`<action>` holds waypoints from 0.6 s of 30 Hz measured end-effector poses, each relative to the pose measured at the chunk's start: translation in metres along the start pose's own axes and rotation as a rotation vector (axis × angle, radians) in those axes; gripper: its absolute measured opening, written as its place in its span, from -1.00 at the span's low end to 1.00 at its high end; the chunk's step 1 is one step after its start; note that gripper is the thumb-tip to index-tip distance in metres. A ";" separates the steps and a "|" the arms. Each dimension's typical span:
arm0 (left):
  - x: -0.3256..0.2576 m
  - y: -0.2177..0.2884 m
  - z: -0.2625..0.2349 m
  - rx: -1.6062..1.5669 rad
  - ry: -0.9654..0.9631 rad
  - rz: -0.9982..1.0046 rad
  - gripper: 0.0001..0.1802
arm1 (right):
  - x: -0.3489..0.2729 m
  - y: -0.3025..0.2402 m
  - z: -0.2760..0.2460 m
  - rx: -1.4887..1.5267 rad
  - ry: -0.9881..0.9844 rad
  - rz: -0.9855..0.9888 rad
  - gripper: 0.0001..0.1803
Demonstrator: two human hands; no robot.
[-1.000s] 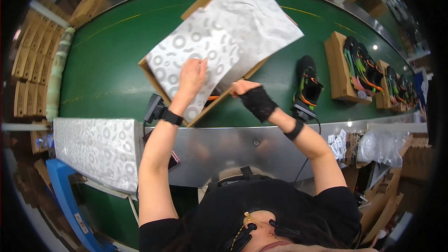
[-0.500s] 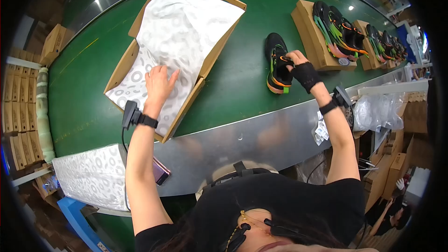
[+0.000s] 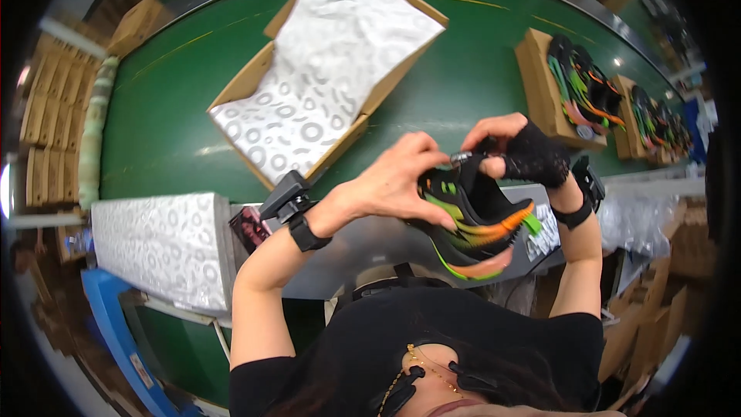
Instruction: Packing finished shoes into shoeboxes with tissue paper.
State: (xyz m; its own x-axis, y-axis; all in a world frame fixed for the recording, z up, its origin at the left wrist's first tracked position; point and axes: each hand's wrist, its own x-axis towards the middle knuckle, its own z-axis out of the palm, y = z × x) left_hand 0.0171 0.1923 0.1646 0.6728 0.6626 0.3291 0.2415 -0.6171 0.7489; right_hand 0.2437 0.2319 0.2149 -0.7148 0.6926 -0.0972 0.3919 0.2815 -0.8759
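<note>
A black sneaker (image 3: 471,224) with orange and green trim is lifted close in front of me, tilted on its side, its opening facing up and right. My left hand (image 3: 397,181) is closed around its side, thumb on the green part. My right hand (image 3: 525,153), in a black fingerless glove, pinches around the tongue at the opening; its fingertips are partly hidden. Beyond my left hand lies an open cardboard shoe box (image 3: 353,133), lined with white patterned tissue paper (image 3: 309,100) that also covers its raised lid.
Cardboard boxes (image 3: 532,81) with pairs of similar sneakers (image 3: 590,93) stand in a row at the right of the green belt (image 3: 448,93). A stack of patterned paper (image 3: 162,243) sits at the near left, beside a phone-like item (image 3: 251,228). Clear plastic bags (image 3: 633,220) lie at the right.
The sneaker has been lifted off the belt and brought nearer to me. My left hand has left the tissue paper and taken hold of the shoe alongside my right hand.
</note>
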 end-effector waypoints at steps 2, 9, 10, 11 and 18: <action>-0.005 0.012 -0.002 -0.076 -0.047 0.008 -0.29 | 0.007 -0.007 0.011 0.181 -0.050 0.033 -0.69; -0.044 -0.004 -0.027 -0.967 0.252 -0.596 -0.48 | 0.082 -0.029 0.021 0.512 0.018 -0.024 -0.75; -0.058 -0.018 -0.032 -1.048 0.352 -0.615 -0.48 | 0.098 -0.015 0.014 0.338 0.094 -0.182 -0.70; -0.065 -0.031 -0.039 -1.132 0.450 -0.633 -0.47 | 0.110 -0.013 0.010 0.299 0.141 -0.018 -0.65; -0.084 -0.145 -0.102 -1.325 1.250 -0.505 -0.38 | 0.137 0.080 0.050 0.417 -0.024 0.367 -0.51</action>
State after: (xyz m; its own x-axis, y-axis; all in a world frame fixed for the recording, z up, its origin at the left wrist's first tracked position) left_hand -0.1461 0.2693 0.0864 -0.2521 0.9141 -0.3175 -0.8041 -0.0153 0.5943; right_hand 0.1475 0.3161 0.1081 -0.5896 0.6791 -0.4373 0.3584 -0.2653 -0.8951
